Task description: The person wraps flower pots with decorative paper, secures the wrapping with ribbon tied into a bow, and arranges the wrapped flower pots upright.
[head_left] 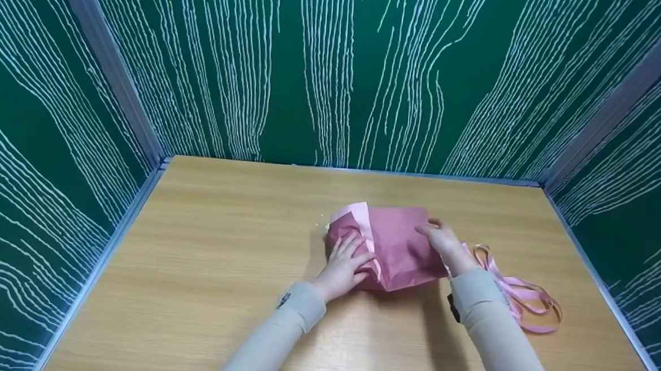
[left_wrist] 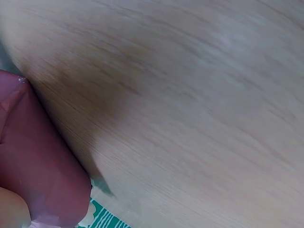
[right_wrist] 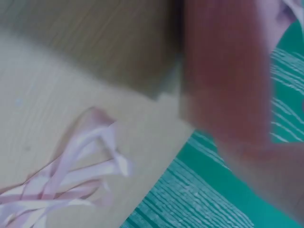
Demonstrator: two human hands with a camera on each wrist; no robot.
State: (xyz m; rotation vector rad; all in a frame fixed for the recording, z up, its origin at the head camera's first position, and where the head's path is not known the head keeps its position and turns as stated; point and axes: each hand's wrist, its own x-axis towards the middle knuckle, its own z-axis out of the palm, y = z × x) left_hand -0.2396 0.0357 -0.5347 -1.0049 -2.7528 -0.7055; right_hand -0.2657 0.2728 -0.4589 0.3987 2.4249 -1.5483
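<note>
A package wrapped in dusty-pink paper [head_left: 401, 240] sits near the middle of the table, with a paler pink strip along its folded left part. What is inside is hidden. My left hand [head_left: 344, 268] lies over the folded left end, fingers spread on the paper. At the opposite end, my right hand [head_left: 443, 243] grips the package's right edge. The left wrist view catches the package's smooth side [left_wrist: 45, 156] and a bit of a finger. In the blurred right wrist view, the hand [right_wrist: 270, 175] is at one end of the paper [right_wrist: 228, 71].
A loose heap of pink ribbon [head_left: 533, 309] lies on the wooden table [head_left: 220, 247] beside the right forearm. Tiny pale bits [head_left: 323, 222] lie left of the package. Green panels [head_left: 285, 81] with white lines surround the back and sides.
</note>
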